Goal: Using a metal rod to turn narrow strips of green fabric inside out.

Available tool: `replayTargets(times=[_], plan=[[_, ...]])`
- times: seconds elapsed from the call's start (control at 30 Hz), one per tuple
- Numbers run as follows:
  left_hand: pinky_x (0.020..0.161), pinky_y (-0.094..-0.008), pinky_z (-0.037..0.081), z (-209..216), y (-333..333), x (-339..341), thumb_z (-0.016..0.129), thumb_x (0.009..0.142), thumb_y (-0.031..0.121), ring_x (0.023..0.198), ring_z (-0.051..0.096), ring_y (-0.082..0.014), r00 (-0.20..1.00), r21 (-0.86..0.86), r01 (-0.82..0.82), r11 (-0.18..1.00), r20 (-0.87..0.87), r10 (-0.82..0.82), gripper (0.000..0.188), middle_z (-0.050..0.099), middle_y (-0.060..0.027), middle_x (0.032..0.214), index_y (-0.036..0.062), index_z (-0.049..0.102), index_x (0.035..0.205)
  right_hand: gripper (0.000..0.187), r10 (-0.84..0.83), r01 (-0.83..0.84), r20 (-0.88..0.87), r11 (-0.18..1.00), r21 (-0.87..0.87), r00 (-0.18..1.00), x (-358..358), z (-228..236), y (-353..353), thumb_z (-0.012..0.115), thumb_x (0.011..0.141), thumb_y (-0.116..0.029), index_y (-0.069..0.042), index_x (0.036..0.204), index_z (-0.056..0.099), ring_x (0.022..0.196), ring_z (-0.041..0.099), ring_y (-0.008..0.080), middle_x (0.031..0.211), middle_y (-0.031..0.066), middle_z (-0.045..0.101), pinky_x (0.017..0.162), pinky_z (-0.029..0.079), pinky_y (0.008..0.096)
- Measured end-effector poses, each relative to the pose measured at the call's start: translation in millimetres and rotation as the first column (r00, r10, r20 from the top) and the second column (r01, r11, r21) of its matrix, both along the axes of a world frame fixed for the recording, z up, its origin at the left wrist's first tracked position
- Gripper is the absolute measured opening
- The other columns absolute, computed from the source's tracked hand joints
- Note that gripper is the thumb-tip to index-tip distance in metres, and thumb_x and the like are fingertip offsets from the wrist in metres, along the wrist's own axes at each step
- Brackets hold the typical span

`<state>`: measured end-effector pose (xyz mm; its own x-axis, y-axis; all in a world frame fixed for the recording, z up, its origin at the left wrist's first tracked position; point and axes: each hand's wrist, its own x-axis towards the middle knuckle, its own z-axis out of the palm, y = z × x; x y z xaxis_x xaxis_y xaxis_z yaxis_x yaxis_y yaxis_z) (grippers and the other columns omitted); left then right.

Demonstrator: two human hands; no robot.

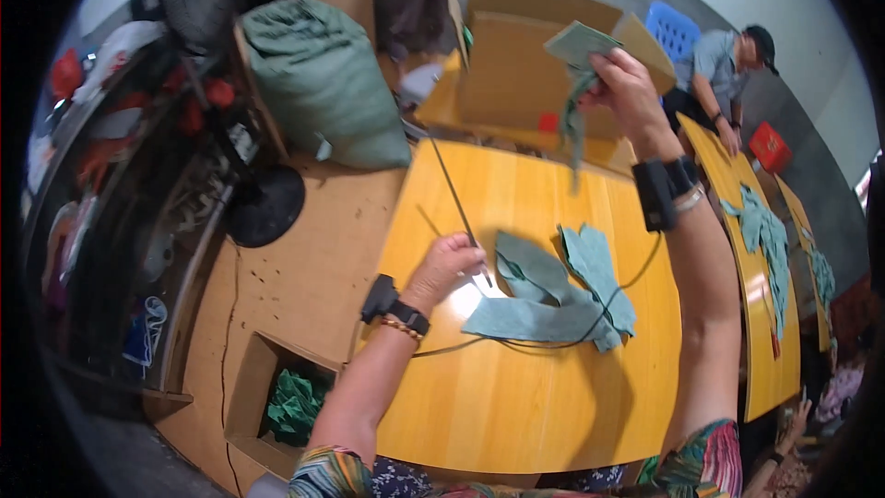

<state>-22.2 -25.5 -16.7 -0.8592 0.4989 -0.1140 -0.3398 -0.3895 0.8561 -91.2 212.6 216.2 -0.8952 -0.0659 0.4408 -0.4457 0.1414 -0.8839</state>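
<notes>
My left hand (449,267) is closed round a thin dark rod (452,183), which slants up and away over the yellow table (433,406). The rod's near end comes out below my fingers. Raised high at the right, my right hand (627,88) grips a green cloth piece (583,46), with a narrow strip dangling from it. On the tabletop, to the right of my left hand, lie several flat green cloth pieces (535,318), partly overlapping. A black cable (636,281) runs across them between the dark devices strapped to my wrists.
A large cardboard box (544,65) stands beyond the table. At the far left are a stuffed green sack (323,83) and a black fan base (265,206). An open carton (249,406) holds green material. Another person (719,74) works at tables on the right.
</notes>
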Motion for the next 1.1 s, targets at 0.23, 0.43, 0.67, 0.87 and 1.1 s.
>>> replayTargets(times=[0.23, 0.43, 0.67, 0.87, 1.1], plan=[[0.057, -0.0215, 0.048, -4, 4, 21, 0.060, 0.078, 0.016, 0.062, 0.057, -0.0089, 0.979, 0.083, -0.198, 0.977, -0.021, 0.200, 0.011, 0.059, -0.0031, 0.070, 0.0060, 0.055, 0.078, 0.017, -0.091, 0.104, -0.236, 0.994, 0.042, 0.967, 72, 92, -21, 0.051, 0.088, -0.021, -0.005, 0.087, 0.054, 0.051, 0.054, 0.0092, 0.061, 0.0007, 0.052, 0.050, 0.051, 0.0240], [0.063, -0.0281, 0.052, 34, -50, 104, 0.060, 0.077, 0.015, 0.064, 0.061, -0.0161, 0.952, 0.008, -0.281, 0.960, -0.126, 0.280, 0.012, 0.061, -0.0069, 0.072, 0.0042, 0.057, 0.080, 0.018, -0.171, 0.198, -0.387, 0.980, 0.031, 0.906, 110, 137, -39, 0.051, 0.088, -0.022, -0.004, 0.089, 0.055, 0.048, 0.052, 0.0086, 0.060, 0.0002, 0.051, 0.046, 0.048, 0.0221], [0.066, -0.0283, 0.053, 57, -98, 185, 0.059, 0.078, 0.011, 0.067, 0.062, -0.0185, 0.917, 0.119, -0.331, 0.936, -0.195, 0.349, 0.013, 0.061, -0.0092, 0.073, -0.0005, 0.056, 0.082, 0.025, -0.429, 0.407, -0.043, 0.815, 0.412, 0.902, 124, 96, -38, 0.054, 0.083, -0.026, -0.004, 0.094, 0.057, 0.051, 0.053, 0.0110, 0.064, 0.0043, 0.055, 0.044, 0.045, 0.0242], [0.069, -0.0291, 0.050, 78, -153, 239, 0.054, 0.080, 0.008, 0.070, 0.062, -0.0208, 0.882, 0.137, -0.382, 0.914, -0.240, 0.405, 0.010, 0.062, -0.0121, 0.073, -0.0019, 0.058, 0.080, 0.033, -0.308, 0.242, -0.077, 0.545, 0.802, 0.948, 160, 36, -27, 0.059, 0.076, -0.032, -0.004, 0.093, 0.061, 0.069, 0.062, 0.0241, 0.077, 0.0142, 0.062, 0.061, 0.048, 0.0355], [0.070, -0.0292, 0.050, 54, -143, 286, 0.053, 0.082, 0.010, 0.074, 0.062, -0.0223, 0.918, 0.260, -0.299, 0.918, -0.186, 0.351, 0.012, 0.062, -0.0145, 0.078, -0.0009, 0.058, 0.081, 0.048, -0.423, 0.304, -0.128, 0.379, 0.874, 0.897, 171, -135, 69, 0.066, 0.071, -0.039, -0.004, 0.103, 0.060, 0.092, 0.059, 0.0284, 0.098, 0.0175, 0.062, 0.080, 0.046, 0.0337]])
